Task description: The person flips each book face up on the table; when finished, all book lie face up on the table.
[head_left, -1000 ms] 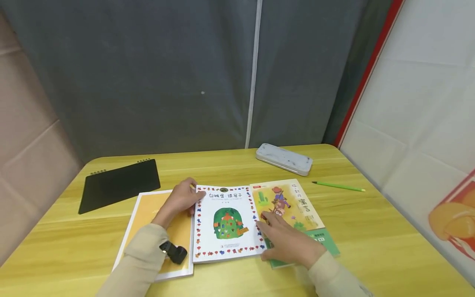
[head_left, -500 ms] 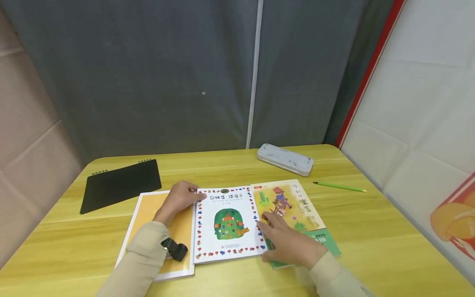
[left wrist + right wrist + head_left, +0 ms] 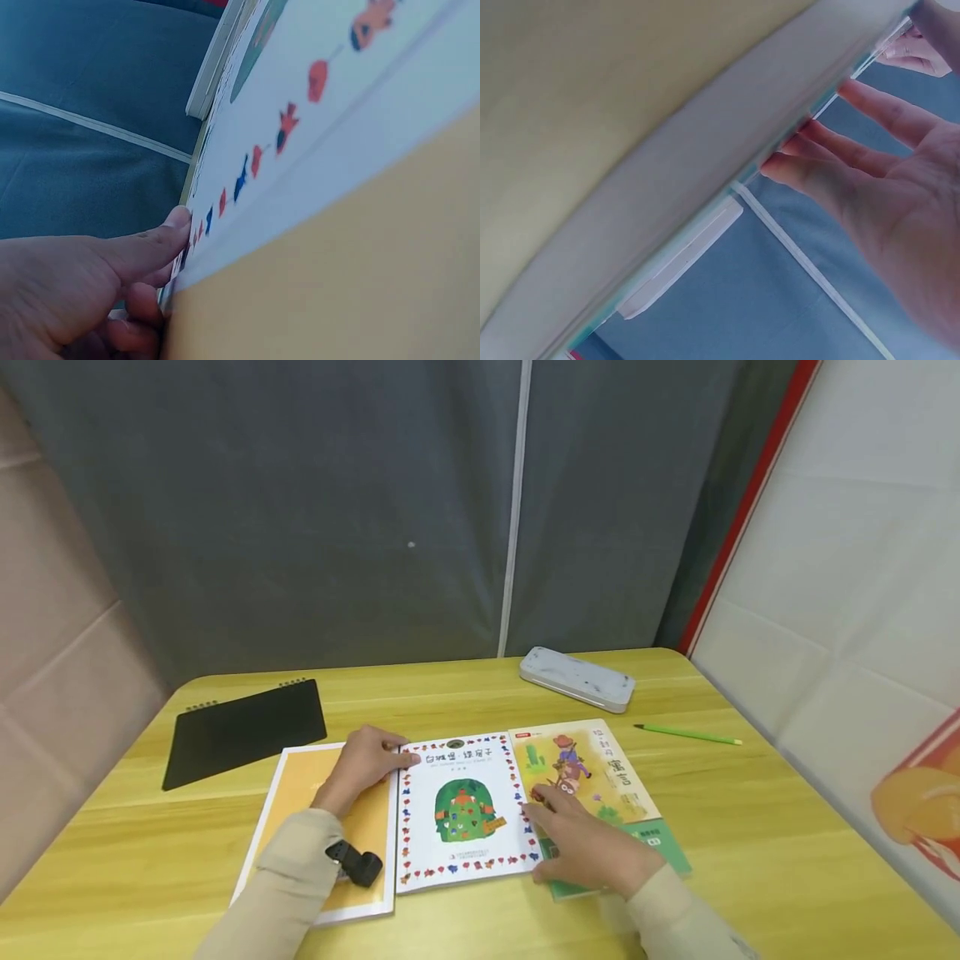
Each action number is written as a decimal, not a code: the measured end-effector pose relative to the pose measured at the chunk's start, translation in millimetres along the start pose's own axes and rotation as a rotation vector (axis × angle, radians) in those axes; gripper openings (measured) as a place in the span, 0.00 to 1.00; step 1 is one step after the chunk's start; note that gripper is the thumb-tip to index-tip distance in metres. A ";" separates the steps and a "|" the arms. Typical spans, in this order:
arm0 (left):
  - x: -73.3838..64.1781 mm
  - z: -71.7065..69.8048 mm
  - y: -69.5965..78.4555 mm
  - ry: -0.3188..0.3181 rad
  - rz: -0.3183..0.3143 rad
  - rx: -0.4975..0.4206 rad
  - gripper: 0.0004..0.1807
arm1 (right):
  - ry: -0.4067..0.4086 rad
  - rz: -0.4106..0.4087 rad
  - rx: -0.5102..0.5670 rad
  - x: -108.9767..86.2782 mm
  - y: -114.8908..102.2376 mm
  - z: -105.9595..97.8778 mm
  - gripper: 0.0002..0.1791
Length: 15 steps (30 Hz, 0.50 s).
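Observation:
A white picture book [image 3: 465, 860] with a green picture on its cover lies in the middle of the table in the head view. My left hand [image 3: 367, 766] pinches its top-left corner, thumb on the cover and the other fingers curled at the edge, as the left wrist view shows. To the left is an orange book [image 3: 307, 793] with a white border, partly under my left forearm. On the right lies a yellow and green book [image 3: 622, 785]. My right hand [image 3: 592, 843] rests over its lower left, fingertips by the white book's right edge, fingers relaxed.
A black spiral notebook [image 3: 243, 732] lies at the back left of the wooden table [image 3: 420, 693]. Toward the back right are a grey pencil case [image 3: 577, 678] and a green pencil [image 3: 688, 734]. A dark curtain [image 3: 315, 527] hangs behind the table.
The white book's top-left corner has come down a little and the book has shifted slightly right. My left fingers have settled at that corner. The right hand has barely moved.

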<state>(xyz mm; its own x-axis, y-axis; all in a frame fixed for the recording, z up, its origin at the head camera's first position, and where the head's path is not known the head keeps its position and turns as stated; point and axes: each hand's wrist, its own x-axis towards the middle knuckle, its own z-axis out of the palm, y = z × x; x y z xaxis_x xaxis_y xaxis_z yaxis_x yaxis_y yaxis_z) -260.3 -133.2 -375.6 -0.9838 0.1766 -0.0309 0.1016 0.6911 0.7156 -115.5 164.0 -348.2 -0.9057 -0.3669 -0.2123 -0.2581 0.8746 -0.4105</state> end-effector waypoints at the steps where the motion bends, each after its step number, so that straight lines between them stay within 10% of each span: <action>1: 0.4 1.0 -0.5 0.005 0.008 0.009 0.24 | 0.002 0.001 -0.002 0.1 0.3 0.0 0.45; 10: 3.7 -0.3 -4.1 -0.016 0.026 0.091 0.27 | -0.004 0.003 0.000 0.3 -0.4 -0.1 0.44; 15: -2.8 -23.1 -5.2 -0.045 0.011 0.072 0.31 | -0.010 0.000 0.017 -1.3 -0.7 0.0 0.45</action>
<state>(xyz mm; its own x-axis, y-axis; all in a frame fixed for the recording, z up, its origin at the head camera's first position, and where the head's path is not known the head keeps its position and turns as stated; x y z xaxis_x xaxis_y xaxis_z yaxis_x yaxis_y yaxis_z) -261.4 -153.5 -363.2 -0.9751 0.2145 -0.0553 0.1245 0.7371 0.6642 -114.2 163.8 -347.6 -0.9023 -0.3703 -0.2207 -0.2526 0.8690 -0.4254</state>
